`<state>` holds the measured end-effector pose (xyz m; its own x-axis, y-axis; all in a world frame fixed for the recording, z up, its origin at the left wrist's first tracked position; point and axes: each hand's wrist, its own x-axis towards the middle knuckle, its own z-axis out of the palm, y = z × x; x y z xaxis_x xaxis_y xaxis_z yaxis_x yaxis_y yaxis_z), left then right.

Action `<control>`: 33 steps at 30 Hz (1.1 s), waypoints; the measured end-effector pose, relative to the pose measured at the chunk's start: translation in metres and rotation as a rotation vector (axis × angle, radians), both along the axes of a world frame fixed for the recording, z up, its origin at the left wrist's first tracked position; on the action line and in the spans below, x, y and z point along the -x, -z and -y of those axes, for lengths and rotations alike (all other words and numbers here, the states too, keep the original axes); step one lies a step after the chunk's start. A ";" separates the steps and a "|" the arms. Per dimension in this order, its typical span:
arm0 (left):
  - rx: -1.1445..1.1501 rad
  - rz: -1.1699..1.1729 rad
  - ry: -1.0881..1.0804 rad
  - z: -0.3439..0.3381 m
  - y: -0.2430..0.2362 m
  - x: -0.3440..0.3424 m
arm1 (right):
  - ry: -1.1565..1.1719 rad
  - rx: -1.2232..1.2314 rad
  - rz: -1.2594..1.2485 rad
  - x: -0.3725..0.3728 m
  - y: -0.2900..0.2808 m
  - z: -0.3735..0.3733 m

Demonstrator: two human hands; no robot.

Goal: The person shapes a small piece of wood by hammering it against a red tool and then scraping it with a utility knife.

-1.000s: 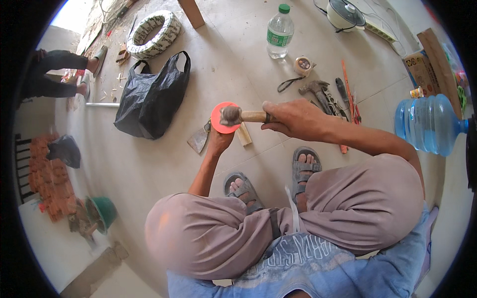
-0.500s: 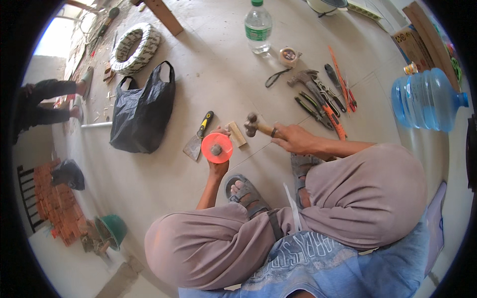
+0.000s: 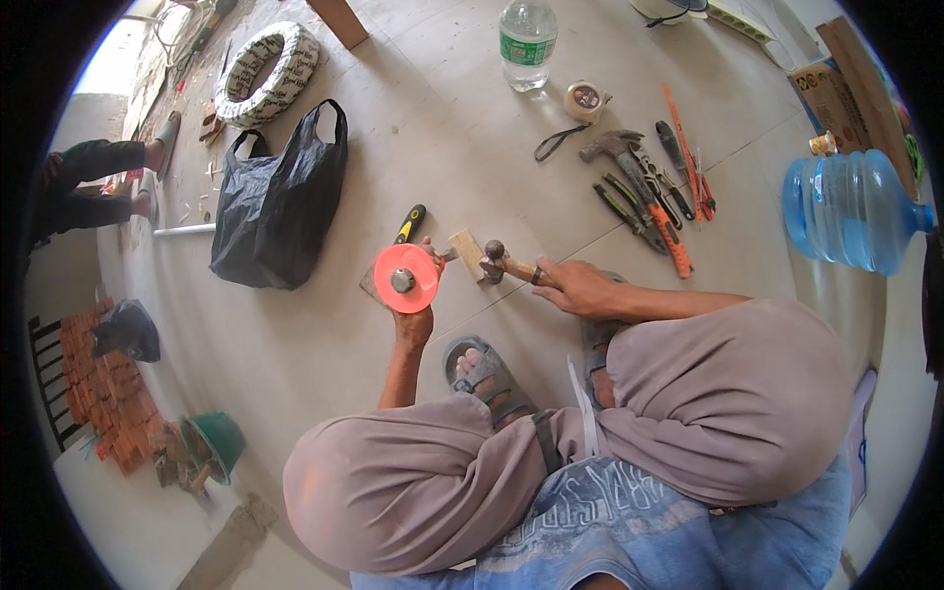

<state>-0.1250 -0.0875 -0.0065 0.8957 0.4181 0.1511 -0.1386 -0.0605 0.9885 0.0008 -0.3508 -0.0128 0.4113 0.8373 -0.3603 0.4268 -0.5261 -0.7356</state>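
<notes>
Right fingers (image 3: pixel 555 282) round hammer (image 3: pixel 516 269), left fingers (image 3: pixel 430 252) behind orange-guarded tool (image 3: pixel 405 279)

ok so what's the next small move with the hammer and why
I'd probably bring the right hand leftward, lining the hammer up with the metal end of the orange-disc tool: the left hand holds that tool, its metal end is exposed, and the hammer sits apart from it, to the right.

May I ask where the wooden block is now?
In the head view, the wooden block lies on the floor near centre, between the orange disc at left and held hammer at right.
</notes>
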 end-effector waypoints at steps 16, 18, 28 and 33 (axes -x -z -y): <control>-0.059 -0.048 -0.035 0.011 0.001 -0.001 | -0.018 0.021 -0.018 -0.004 -0.006 0.001; -0.069 -0.055 -0.040 0.011 0.001 -0.002 | -0.013 0.026 -0.010 -0.004 -0.005 0.002; -0.114 -0.080 -0.064 0.014 0.002 -0.006 | 0.044 0.011 0.023 -0.022 -0.033 -0.002; -0.141 -0.097 -0.083 0.014 0.002 -0.004 | 0.052 -0.155 0.084 -0.051 -0.114 -0.033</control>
<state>-0.1213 -0.1020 -0.0086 0.8723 0.4719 0.1278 -0.0318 -0.2061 0.9780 0.0513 -0.3183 0.1010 0.4785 0.8572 -0.1906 0.4658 -0.4318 -0.7724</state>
